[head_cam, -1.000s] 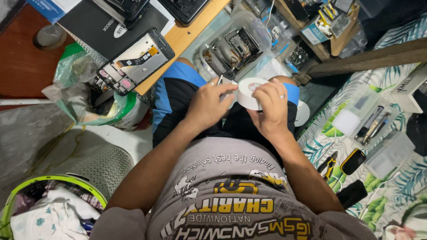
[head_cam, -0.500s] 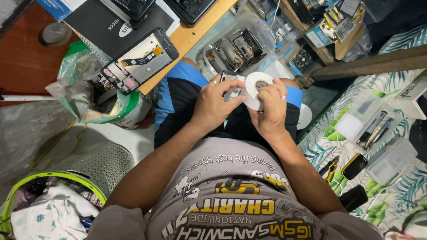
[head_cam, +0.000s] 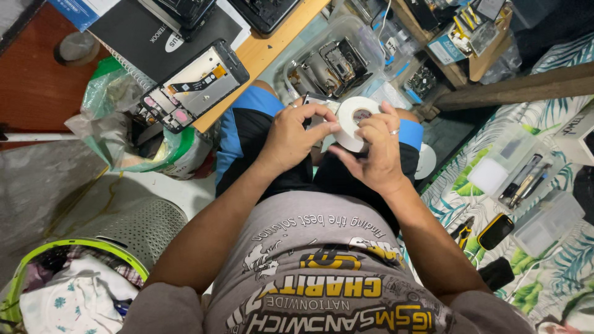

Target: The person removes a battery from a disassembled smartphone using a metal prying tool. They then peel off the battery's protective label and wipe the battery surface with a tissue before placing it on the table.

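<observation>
A white tape roll [head_cam: 354,119] is held upright over my lap, between both hands. My right hand [head_cam: 372,153], with a ring on one finger, grips the roll from below and behind. My left hand [head_cam: 296,133] pinches at the roll's left edge with thumb and fingertips. A thin dark part [head_cam: 311,99] shows just above the left fingers; whether that hand holds it I cannot tell. Below the hands are my black and blue shorts [head_cam: 247,133].
An opened phone [head_cam: 193,83] lies at the wooden table's edge [head_cam: 272,46]. Beyond my knees stands a clear tub of parts [head_cam: 334,62]. A green plastic bag [head_cam: 117,124] and a laundry basket [head_cam: 55,291] are on the left. Clear boxes [head_cam: 513,164], phones [head_cam: 495,232] and a white disc [head_cam: 427,162] sit on the right.
The tape roll has risen slightly and turned more upright. My left fingers have closed in on its edge. The view has shifted a little.
</observation>
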